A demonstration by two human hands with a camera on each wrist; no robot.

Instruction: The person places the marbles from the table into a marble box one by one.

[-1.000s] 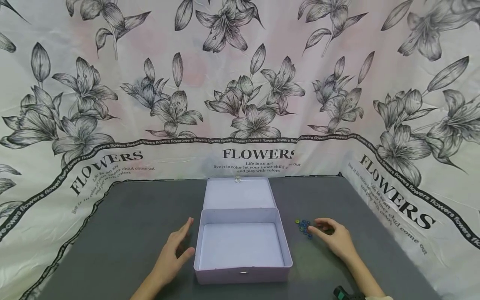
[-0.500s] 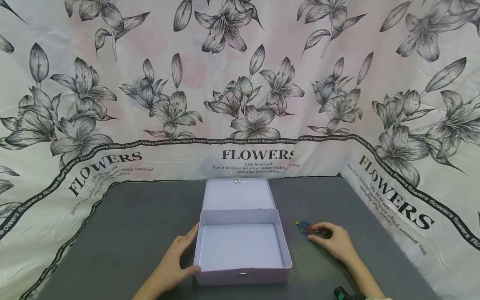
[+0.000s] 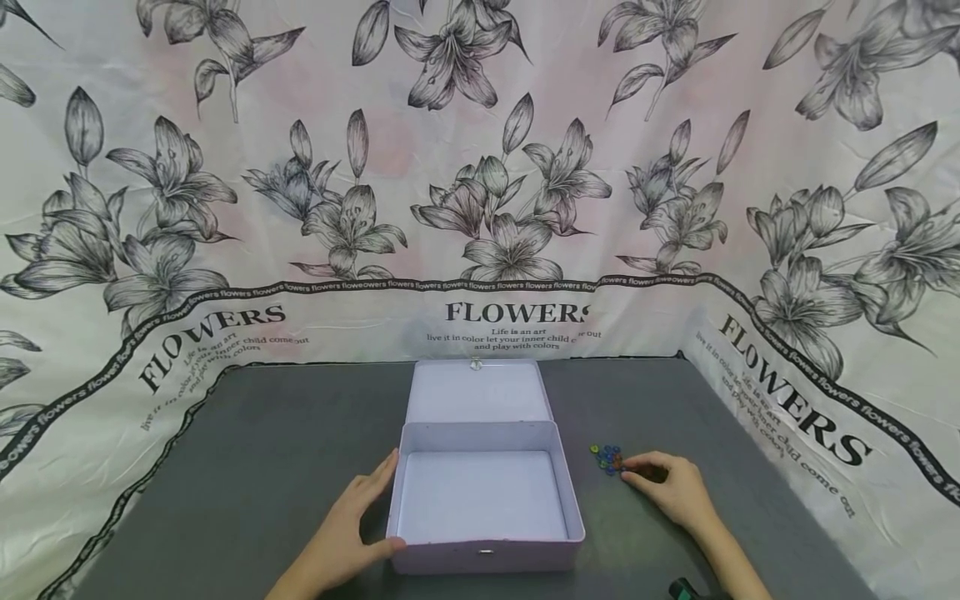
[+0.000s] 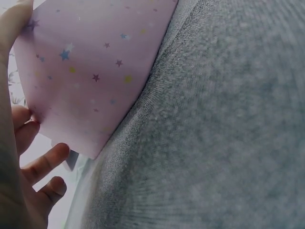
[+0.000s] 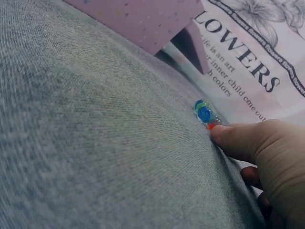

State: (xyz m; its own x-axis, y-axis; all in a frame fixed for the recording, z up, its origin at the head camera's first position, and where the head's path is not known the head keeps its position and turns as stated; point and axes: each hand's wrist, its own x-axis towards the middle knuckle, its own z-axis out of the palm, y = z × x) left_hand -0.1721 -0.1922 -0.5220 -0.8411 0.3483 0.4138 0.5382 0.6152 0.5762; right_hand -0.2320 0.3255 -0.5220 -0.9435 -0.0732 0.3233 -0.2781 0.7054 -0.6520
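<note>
An open pale lilac box [image 3: 487, 558] stands on the grey cloth with its lid [image 3: 476, 390] folded back; its inside is bare. My left hand [image 3: 341, 525] rests along the box's left side, fingers extended and thumb at the front corner. In the left wrist view, that side [image 4: 95, 67] is pink with small stars. Right of the box lies a small cluster of glassy marbles [image 3: 606, 454], mostly blue, with a yellow-green one and an orange-red one. My right hand [image 3: 671, 487] pinches at the cluster's right edge, its thumb tip against the orange-red marble [image 5: 211, 126].
Grey cloth [image 3: 277, 442] covers the table. A white flower-print curtain [image 3: 510, 250] closes in the back and both sides. A dark device with a green patch [image 3: 681, 588] sits by the right wrist at the bottom edge.
My left hand has moved right, from beside the box to touching its side and front corner. My right fingertips have drawn closer together at the marbles, and the orange-red one has come into view.
</note>
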